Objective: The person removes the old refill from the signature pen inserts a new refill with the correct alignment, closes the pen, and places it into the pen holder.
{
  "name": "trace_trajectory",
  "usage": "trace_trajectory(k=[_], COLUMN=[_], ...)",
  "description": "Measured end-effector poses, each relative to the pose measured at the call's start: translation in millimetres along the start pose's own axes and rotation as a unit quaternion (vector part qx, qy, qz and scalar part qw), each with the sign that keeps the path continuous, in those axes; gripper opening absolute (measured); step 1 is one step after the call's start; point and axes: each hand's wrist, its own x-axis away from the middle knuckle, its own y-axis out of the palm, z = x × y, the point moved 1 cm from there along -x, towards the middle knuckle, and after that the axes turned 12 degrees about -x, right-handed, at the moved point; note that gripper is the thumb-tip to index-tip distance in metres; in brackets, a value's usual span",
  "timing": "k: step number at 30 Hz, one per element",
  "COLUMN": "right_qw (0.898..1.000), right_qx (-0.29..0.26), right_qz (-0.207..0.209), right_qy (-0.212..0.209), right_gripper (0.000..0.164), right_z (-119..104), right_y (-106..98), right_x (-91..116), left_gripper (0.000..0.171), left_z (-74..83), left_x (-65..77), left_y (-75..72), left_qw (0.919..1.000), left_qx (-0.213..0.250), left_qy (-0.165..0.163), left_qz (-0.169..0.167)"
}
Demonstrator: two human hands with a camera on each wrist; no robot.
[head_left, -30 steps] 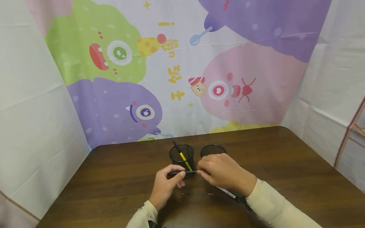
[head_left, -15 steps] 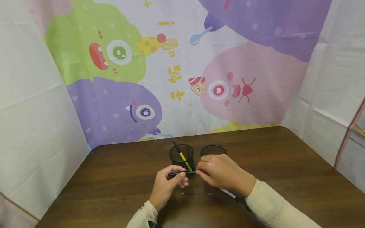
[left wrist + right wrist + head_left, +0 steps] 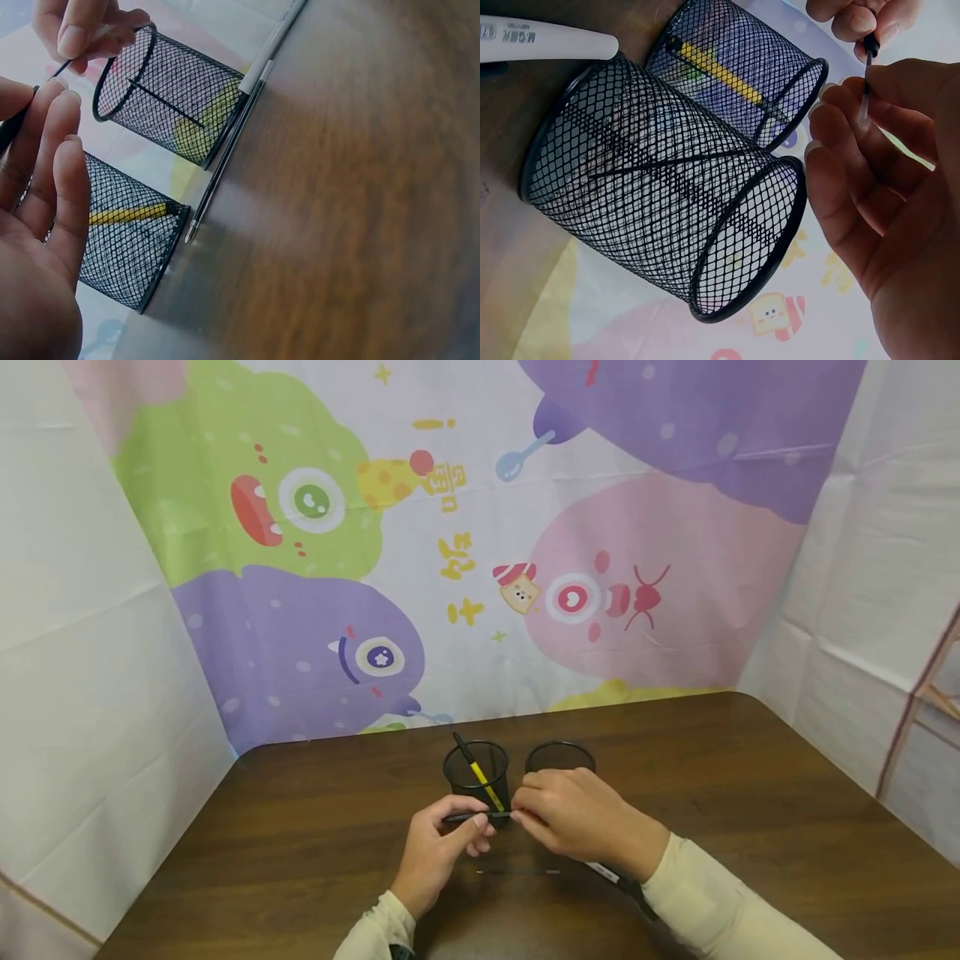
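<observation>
My left hand [image 3: 441,852] grips a slim black pen barrel [image 3: 12,131], held level above the table in front of the mesh cups. From the right, my right hand [image 3: 588,814] pinches a thin refill [image 3: 862,116] between thumb and fingertips. The refill's far end runs into the barrel's end, and only a short stretch shows between the two hands. A second refill [image 3: 225,157], dark with a metal tip, lies on the table below them. Beside it is a white pen [image 3: 547,39] with printed lettering, partly covered by the right forearm in the head view.
Two black mesh cups stand behind the hands. The left cup [image 3: 477,787] holds a yellow and black pen [image 3: 480,772]. Inside the right cup [image 3: 561,742] is a thin dark stick [image 3: 667,165]. A cartoon-printed cloth [image 3: 465,652] hangs along the back edge of the brown table [image 3: 300,827].
My right hand has edged left toward the left hand, and less of the refill shows between them. The left hand keeps its hold on the barrel with hardly any movement.
</observation>
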Motion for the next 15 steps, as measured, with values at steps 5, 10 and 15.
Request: trace_trajectory(k=[5,10,15], right_qw=[1.0,1.0,1.0], right_qx=[0.0,-0.001,-0.002], right_qz=[0.001,0.0,-0.002], right_qy=[-0.003,-0.006,-0.004], right_gripper=[0.009,0.009,0.008], right_z=[-0.8,-1.3,-1.8], right_y=[0.7,1.9,2.9], right_x=[-0.7,-0.9,-1.5], left_gripper=[0.026,0.02,0.017], left_z=[0.3,1.3,1.4], left_x=[-0.1,0.9,1.5], left_y=[-0.3,0.2,0.6], left_qw=[1.0,1.0,0.9999], left_qx=[-0.006,-0.005,-0.004], left_qy=[0.0,0.005,0.01], left_qz=[0.0,-0.002,-0.006])
